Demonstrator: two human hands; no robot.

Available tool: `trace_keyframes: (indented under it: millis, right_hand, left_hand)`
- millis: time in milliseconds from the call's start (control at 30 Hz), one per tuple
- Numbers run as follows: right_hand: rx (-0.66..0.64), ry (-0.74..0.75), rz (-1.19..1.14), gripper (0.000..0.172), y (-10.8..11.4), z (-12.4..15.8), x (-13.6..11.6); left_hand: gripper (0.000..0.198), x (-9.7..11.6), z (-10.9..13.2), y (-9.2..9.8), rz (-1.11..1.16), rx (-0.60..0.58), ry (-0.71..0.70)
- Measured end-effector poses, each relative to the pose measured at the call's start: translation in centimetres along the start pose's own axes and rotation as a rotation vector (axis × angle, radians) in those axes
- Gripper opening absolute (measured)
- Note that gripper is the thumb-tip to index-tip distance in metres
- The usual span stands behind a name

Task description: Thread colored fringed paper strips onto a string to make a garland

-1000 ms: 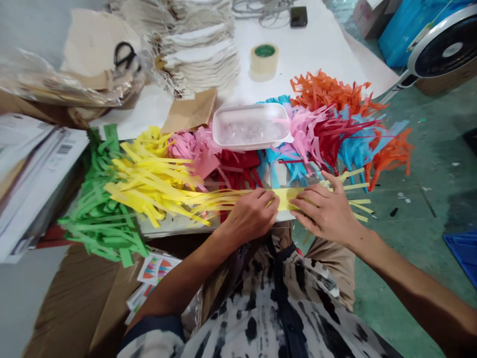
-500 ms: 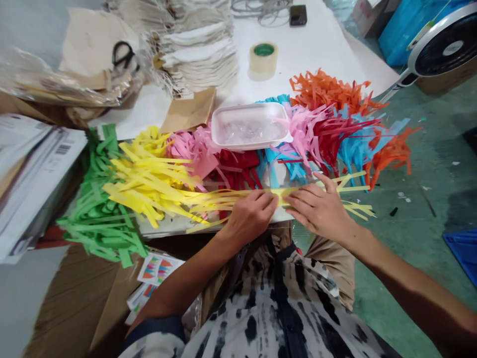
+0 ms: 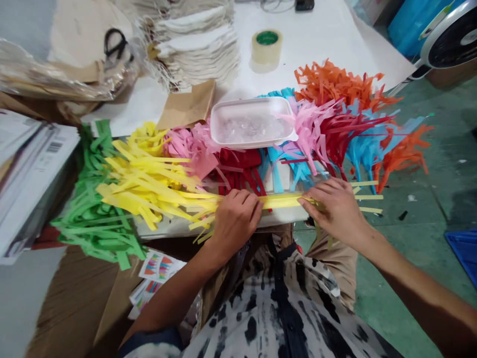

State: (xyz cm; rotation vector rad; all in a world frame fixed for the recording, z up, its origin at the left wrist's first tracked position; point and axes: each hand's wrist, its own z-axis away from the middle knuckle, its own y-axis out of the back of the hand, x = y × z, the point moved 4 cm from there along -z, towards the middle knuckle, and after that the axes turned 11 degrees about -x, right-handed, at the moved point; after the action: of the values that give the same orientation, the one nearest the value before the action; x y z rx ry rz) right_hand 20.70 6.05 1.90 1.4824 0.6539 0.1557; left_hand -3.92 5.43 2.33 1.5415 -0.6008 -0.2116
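A yellow tissue-paper tassel is stretched level along the table's front edge between my two hands. My left hand is closed over its left part, and the fringe fans out from under that hand towards the yellow pile. Thumb and fingers of my right hand pinch the tassel's right part, with loose strip ends sticking out beyond the hand. Just behind lie red tassels and blue tassels. At my left is the yellow tassel pile, with green tassels beside it.
A white plastic tub with small clear pieces sits on the tassels. Behind it stands a tape roll. Orange tassels lie at right, near a fan. Black-handled scissors and stacked papers are at left.
My hands have moved apart along the yellow tassel, left hand leftward and right hand rightward. My right fingers, flat before, are now curled in a pinch. The tassel's middle now shows as a narrow band.
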Motion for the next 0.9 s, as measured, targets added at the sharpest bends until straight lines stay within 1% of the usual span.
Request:
trace_keyframes:
  millis: [100,267,433,500,567,600,633,700,767,833,900]
  right_hand:
    - [-0.012,-0.036,0.079,0.024,-0.2,-0.4,-0.3]
    - [-0.043,-0.039,0.147,0.025,-0.6,-0.8,-0.1]
    - [-0.082,-0.037,0.207,0.029,-0.7,-1.5,0.0]
    - [-0.068,-0.06,0.241,0.029,-0.5,-1.4,-0.3]
    - [0.003,-0.096,0.287,0.027,-0.3,-1.1,-0.9]
    - [0.057,-0.1,0.306,0.025,-0.1,-0.8,-1.2]
    - [0.108,-0.085,0.318,0.022,0.0,-0.6,-1.7]
    - [0.172,0.01,0.311,0.015,-0.2,-0.1,-2.7]
    - [0.152,0.124,0.263,0.022,-0.6,0.2,-3.5]
    - [0.105,0.193,0.212,0.03,-1.1,0.5,-3.5]
    - [0.077,0.232,0.181,0.037,-1.2,1.0,-2.9]
  left_hand:
    - [0.023,-0.1,-0.8,-0.2,-0.094,-0.019,0.019]
    - [0.022,-0.4,-1.4,-0.2,-0.115,-0.055,-0.008]
    - [0.023,-0.2,-1.3,-0.4,-0.146,-0.038,-0.033]
    - [0.021,-0.2,-1.2,-0.5,-0.148,-0.024,-0.032]
    - [0.015,-0.1,-1.1,-0.6,-0.144,0.008,-0.042]
    - [0.013,0.0,-1.1,-0.6,-0.143,0.032,-0.07]
    - [0.017,0.3,-1.1,-0.6,-0.146,0.052,-0.122]
    - [0.03,1.1,-1.1,-0.7,-0.156,0.074,-0.273]
    - [0.032,1.9,-1.2,-0.9,-0.171,0.065,-0.4]
    - [0.028,2.2,-1.2,-1.1,-0.185,0.041,-0.445]
    - [0.028,1.7,-0.9,-1.1,-0.173,0.019,-0.46]
